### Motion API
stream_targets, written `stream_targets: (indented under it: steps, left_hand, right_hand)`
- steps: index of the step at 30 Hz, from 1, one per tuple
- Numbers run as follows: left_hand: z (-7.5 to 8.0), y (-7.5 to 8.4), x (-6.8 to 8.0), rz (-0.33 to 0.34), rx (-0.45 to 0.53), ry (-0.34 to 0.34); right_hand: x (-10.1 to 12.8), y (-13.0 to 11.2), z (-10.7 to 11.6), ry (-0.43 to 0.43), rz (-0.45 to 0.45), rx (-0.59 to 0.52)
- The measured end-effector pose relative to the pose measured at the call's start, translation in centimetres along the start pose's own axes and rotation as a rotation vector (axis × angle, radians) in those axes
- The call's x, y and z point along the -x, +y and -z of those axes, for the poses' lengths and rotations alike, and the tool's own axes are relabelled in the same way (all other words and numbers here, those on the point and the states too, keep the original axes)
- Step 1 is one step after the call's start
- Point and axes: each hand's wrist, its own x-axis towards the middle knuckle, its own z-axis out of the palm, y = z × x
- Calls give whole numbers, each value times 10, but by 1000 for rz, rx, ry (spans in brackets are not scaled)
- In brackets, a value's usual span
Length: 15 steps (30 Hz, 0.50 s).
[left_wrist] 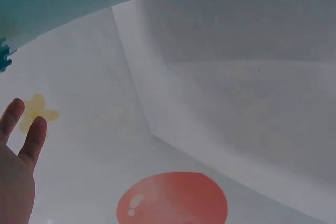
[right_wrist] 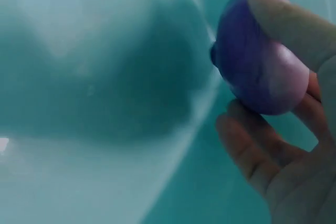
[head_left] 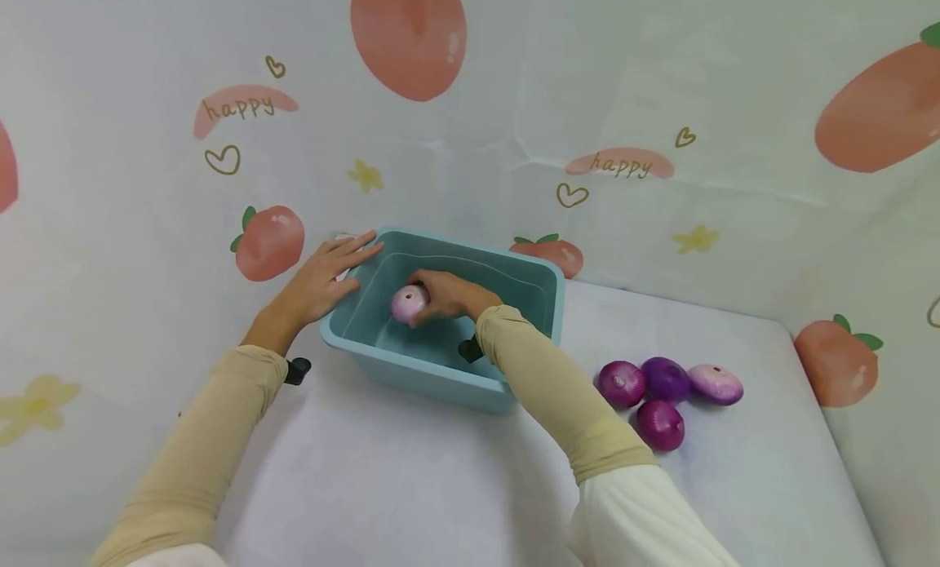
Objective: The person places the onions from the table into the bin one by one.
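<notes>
A pale pink and purple onion [head_left: 407, 304] is held between the thumb and fingers of my right hand [head_left: 448, 294], inside the light blue plastic basin [head_left: 419, 381]. In the right wrist view the purple side of this onion [right_wrist: 257, 61] shows, and the basin's smooth inner wall lies behind it. My left hand [head_left: 323, 278] is at the basin's left rim, its fingers extended over the edge and its thumb apart from them. Part of the left hand [left_wrist: 16, 166] appears at the edge of the left wrist view.
To the right of the basin, several onions lie close together on the white tabletop: a red onion [head_left: 622, 384], a dark purple one [head_left: 665, 379], a pink one [head_left: 716, 385] and another red one [head_left: 660, 425]. A fruit-printed white cloth [head_left: 477, 167] hangs behind.
</notes>
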Motion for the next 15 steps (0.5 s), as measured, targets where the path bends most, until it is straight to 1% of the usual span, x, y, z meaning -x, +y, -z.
stream_targets:
  steps: [5, 8, 15]
  left_hand:
    - [1, -1, 0, -10, -4, 10]
    - [1, -2, 0, -7, -5, 11]
    - [1, -2, 1, 6, -11, 3]
  right_hand:
    - [-6, 2, -5, 4, -1, -3]
    - [-10, 3, -8, -2, 14, 11]
    - [-16, 4, -15, 23, 24, 67]
